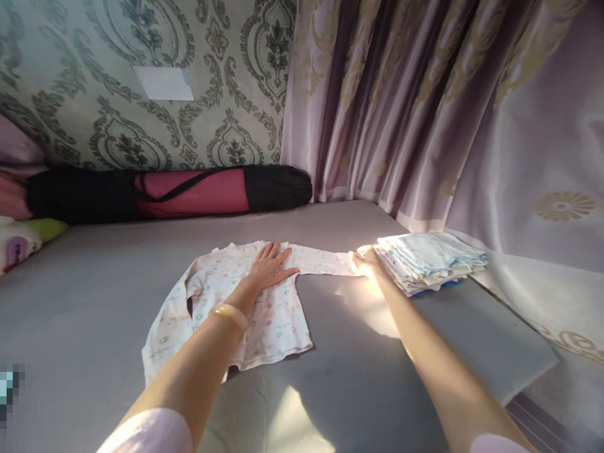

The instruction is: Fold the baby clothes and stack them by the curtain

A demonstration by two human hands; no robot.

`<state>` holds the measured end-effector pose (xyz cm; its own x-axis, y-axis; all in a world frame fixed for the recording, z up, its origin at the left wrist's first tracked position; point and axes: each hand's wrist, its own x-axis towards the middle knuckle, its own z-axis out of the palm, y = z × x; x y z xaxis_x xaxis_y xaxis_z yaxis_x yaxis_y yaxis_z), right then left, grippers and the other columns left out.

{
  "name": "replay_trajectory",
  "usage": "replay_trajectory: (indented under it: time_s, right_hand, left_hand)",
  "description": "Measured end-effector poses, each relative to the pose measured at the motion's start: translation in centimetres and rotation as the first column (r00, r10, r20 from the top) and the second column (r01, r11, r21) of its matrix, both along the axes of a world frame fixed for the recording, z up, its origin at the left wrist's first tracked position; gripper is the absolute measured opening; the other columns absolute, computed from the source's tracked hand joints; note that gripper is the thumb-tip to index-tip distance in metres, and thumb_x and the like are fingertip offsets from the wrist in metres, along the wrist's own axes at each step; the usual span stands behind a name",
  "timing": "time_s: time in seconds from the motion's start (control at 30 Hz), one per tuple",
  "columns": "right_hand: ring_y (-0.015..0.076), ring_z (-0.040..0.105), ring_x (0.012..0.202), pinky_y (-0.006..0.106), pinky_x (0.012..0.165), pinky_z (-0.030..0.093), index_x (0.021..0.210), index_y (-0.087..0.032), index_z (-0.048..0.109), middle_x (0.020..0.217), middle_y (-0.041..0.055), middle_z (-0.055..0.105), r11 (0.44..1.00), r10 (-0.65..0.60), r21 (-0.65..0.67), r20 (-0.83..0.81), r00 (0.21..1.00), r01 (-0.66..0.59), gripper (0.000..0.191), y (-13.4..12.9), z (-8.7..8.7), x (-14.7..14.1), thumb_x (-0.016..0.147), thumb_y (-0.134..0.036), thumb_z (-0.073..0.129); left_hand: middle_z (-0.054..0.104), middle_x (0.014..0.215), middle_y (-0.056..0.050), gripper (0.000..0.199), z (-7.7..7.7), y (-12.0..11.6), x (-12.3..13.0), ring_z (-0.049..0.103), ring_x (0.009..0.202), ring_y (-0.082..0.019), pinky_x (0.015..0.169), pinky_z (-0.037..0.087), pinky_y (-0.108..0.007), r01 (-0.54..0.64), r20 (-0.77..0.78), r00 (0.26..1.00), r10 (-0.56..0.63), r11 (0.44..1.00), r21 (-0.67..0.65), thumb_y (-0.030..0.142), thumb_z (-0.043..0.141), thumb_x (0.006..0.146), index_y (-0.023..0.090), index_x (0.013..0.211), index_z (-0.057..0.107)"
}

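Observation:
A small white long-sleeved shirt (278,321) with a pale print lies spread on the grey bed sheet. My left hand (270,265) presses flat on its upper part near the shoulder, fingers apart. One sleeve stretches out straight to the right, and my right hand (365,261) is closed on its cuff end. The other sleeve hangs down on the left side, partly behind my left forearm. Just beyond my right hand is a stack of folded clothes (431,258), white and light blue. Bright sunlight washes out some of my right fingers.
A long black and dark pink bag (198,192) lies along the patterned wall. Light purple curtains (425,113) hang at the back right, down to the bed's edge. At the far left sits a plush-looking item (19,242). The grey sheet (358,377) covers the bed.

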<state>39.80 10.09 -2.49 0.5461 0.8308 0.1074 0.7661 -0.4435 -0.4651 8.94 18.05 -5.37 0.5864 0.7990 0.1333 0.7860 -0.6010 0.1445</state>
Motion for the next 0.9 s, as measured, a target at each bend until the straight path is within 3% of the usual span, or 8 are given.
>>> replay_trajectory:
  time_s: [0.17, 0.33, 0.43, 0.63, 0.7, 0.8, 0.87, 0.9]
  right_hand:
    - [0.0261, 0.065, 0.097, 0.035, 0.08, 0.046, 0.12, -0.012, 0.056, 0.104, 0.0161, 0.067, 0.998, 0.016, -0.057, 0.156, 0.988, -0.007, 0.033, -1.1, 0.5, -1.9, 0.1, -0.026, 0.034]
    - [0.0312, 0.064, 0.097, 0.042, 0.08, 0.046, 0.129, -0.008, 0.049, 0.114, 0.0242, 0.061, 0.99, 0.051, -0.143, 0.332, 0.942, -0.003, 0.04, -2.8, 0.7, -3.1, 0.102, -0.025, 0.025]
    - [0.0309, 0.064, 0.099, 0.041, 0.08, 0.046, 0.131, -0.009, 0.048, 0.115, 0.0235, 0.06, 0.979, 0.06, -0.204, 0.388, 0.92, 0.022, 0.042, -2.8, 0.4, -3.3, 0.102, -0.025, 0.022]
    - [0.029, 0.064, 0.096, 0.04, 0.081, 0.045, 0.113, -0.01, 0.063, 0.108, 0.0222, 0.064, 0.956, 0.037, -0.282, 0.395, 0.918, 0.082, 0.036, -0.9, 0.9, -2.1, 0.099, -0.021, 0.032]
    - [0.0318, 0.061, 0.105, 0.044, 0.088, 0.042, 0.108, -0.007, 0.066, 0.11, 0.0234, 0.063, 0.955, 0.061, -0.288, 0.42, 0.905, 0.069, 0.033, -0.3, 1.3, -2.2, 0.095, -0.016, 0.036]
    - [0.034, 0.048, 0.125, 0.049, 0.105, 0.029, 0.116, -0.006, 0.064, 0.126, 0.0245, 0.058, 0.971, 0.166, -0.231, 0.463, 0.871, -0.062, 0.039, 0.5, 1.5, -4.3, 0.094, -0.011, 0.032]
    - [0.0321, 0.037, 0.137, 0.048, 0.114, 0.018, 0.13, -0.006, 0.057, 0.141, 0.022, 0.049, 0.946, 0.324, -0.18, 0.441, 0.837, -0.271, 0.045, 1.0, 1.2, -7.1, 0.097, -0.016, 0.027]
    - [0.0299, 0.03, 0.142, 0.047, 0.116, 0.014, 0.138, -0.007, 0.051, 0.149, 0.0187, 0.043, 0.908, 0.419, -0.16, 0.4, 0.815, -0.388, 0.048, 1.3, 1.0, -8.6, 0.099, -0.02, 0.026]
  left_hand:
    - [0.031, 0.158, -0.01, 0.083, 0.2, -0.1, 0.0, 0.025, 0.145, -0.036, 0.117, 0.02, -0.047, -0.009, 0.01, 1.0, 0.009, 1.0, -0.019, 0.08, 0.037, 0.083, 0.028, 0.148, 0.041]
    - [0.03, 0.159, -0.009, 0.085, 0.2, -0.1, 0.0, 0.024, 0.146, -0.036, 0.117, 0.019, -0.047, -0.007, 0.02, 1.0, 0.007, 0.999, -0.032, 0.081, 0.035, 0.082, 0.028, 0.148, 0.04]
    - [0.029, 0.159, -0.01, 0.085, 0.2, 0.0, 0.0, 0.024, 0.146, -0.036, 0.117, 0.019, -0.048, -0.004, 0.027, 1.0, 0.005, 0.999, -0.037, 0.08, 0.037, 0.082, 0.028, 0.148, 0.04]
    - [0.03, 0.159, -0.009, 0.085, -0.2, 0.3, 0.1, 0.023, 0.146, -0.036, 0.117, 0.018, -0.048, 0.001, 0.039, 0.999, 0.001, 0.999, -0.048, 0.081, 0.038, 0.081, 0.029, 0.148, 0.04]
    - [0.03, 0.159, -0.009, 0.085, -0.3, 0.3, 0.1, 0.023, 0.146, -0.036, 0.117, 0.018, -0.048, 0.005, 0.045, 0.999, -0.003, 0.999, -0.048, 0.081, 0.039, 0.081, 0.029, 0.148, 0.04]
    - [0.028, 0.159, -0.011, 0.085, -0.1, 0.2, 0.1, 0.021, 0.146, -0.037, 0.117, 0.017, -0.049, 0.017, 0.044, 0.999, -0.014, 0.997, -0.075, 0.08, 0.039, 0.082, 0.028, 0.149, 0.039]
    - [0.027, 0.16, -0.012, 0.084, 0.2, 0.1, 0.1, 0.021, 0.146, -0.038, 0.117, 0.017, -0.05, 0.025, 0.043, 0.999, -0.021, 0.996, -0.086, 0.078, 0.04, 0.083, 0.027, 0.149, 0.038]
    - [0.026, 0.16, -0.012, 0.084, 0.3, 0.0, 0.1, 0.02, 0.146, -0.038, 0.117, 0.017, -0.05, 0.025, 0.042, 0.999, -0.022, 0.996, -0.091, 0.078, 0.04, 0.083, 0.027, 0.15, 0.038]
